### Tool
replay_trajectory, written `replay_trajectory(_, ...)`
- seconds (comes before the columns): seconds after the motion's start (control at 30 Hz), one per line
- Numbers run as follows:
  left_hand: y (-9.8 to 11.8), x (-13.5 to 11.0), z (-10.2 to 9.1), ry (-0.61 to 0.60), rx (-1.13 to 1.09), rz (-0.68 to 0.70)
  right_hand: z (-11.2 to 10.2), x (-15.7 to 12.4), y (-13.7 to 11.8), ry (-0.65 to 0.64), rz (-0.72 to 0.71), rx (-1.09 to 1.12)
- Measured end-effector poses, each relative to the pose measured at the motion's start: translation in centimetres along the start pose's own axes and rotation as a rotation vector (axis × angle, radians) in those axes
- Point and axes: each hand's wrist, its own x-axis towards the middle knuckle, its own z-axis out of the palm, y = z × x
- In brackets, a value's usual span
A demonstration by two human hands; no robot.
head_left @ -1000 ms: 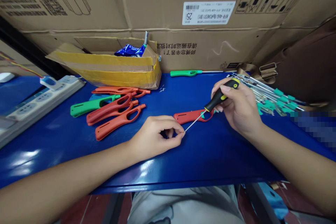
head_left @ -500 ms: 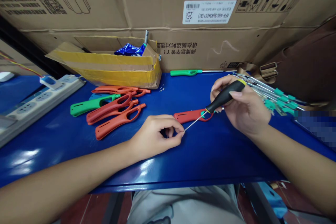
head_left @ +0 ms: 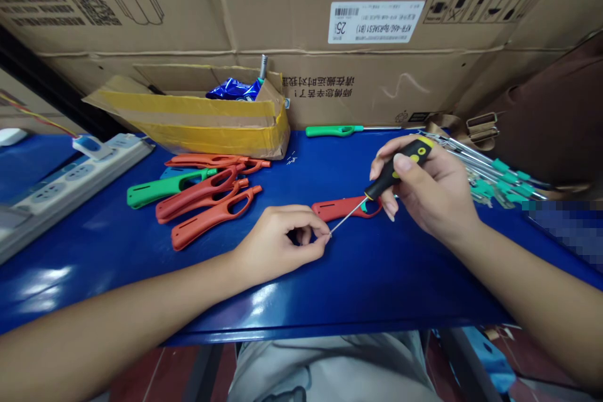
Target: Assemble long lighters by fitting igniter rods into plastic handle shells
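Black and yellow, the screwdriver (head_left: 384, 181) has turned in the right hand (head_left: 436, 191): its dotted side shows where plain black did half a second ago, and that hand's lower fingers have straightened. The left hand (head_left: 282, 242) stays pinched at the tip, any small part unclear. The red lighter (head_left: 334, 209) lies unmoved, farther from the counter's (head_left: 377, 282) front edge.

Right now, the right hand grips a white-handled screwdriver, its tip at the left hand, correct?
The handle is black and yellow, not white, as the head view shows; the right hand grips the screwdriver, tip at the left hand.
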Motion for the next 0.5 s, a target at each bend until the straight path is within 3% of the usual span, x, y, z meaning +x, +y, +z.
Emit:
replay_trajectory(0.23, 0.1, 0.12, 0.05, 0.003, -0.025, -0.03, 0.06, 0.09, 0.08, -0.005, 0.099, 0.059)
replay_trajectory(0.5, -0.07, 0.1, 0.16, 0.025, -0.072, -0.064, 0.23, -0.05, -0.52, 0.024, 0.063, 0.045)
